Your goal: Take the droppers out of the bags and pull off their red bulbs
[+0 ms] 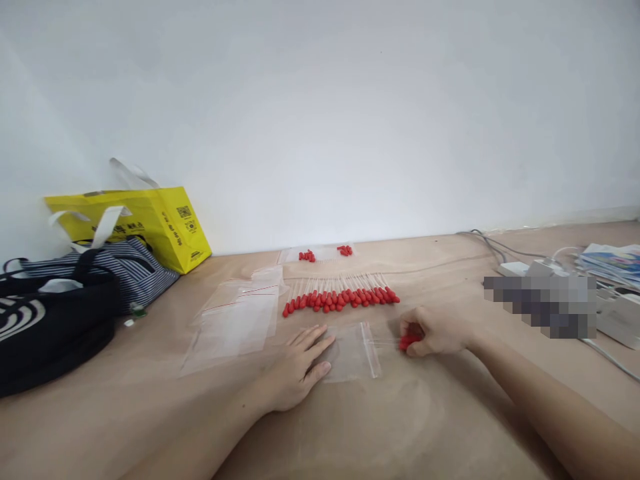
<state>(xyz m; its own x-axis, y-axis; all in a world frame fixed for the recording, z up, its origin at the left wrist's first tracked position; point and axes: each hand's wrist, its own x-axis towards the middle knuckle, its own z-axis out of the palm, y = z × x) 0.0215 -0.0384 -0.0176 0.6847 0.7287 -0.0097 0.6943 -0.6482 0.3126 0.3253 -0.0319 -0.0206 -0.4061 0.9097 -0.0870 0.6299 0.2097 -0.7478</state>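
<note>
My left hand (pixel 303 367) lies flat with fingers stretched, resting on the left part of a clear zip bag (pixel 350 353). The zip end of that bag faces right. My right hand (pixel 433 333) is closed in a pinch around a small bunch of red-tipped sticks (pixel 410 342). Their thin pale stems point left toward the bag's mouth; whether the ends reach inside I cannot tell. Just beyond both hands, a long row of red-tipped sticks (pixel 340 299) lies side by side, red ends toward me.
Flat clear bags (pixel 240 320) overlap on the left. Near the wall lies a bag holding red-tipped bunches (pixel 345 251). A yellow bag (pixel 175 230), a striped bag (pixel 145 273) and a black bag (pixel 65 333) stand far left. Cables and white adapters (pixel 620 317) sit right, beside papers (pixel 610 263).
</note>
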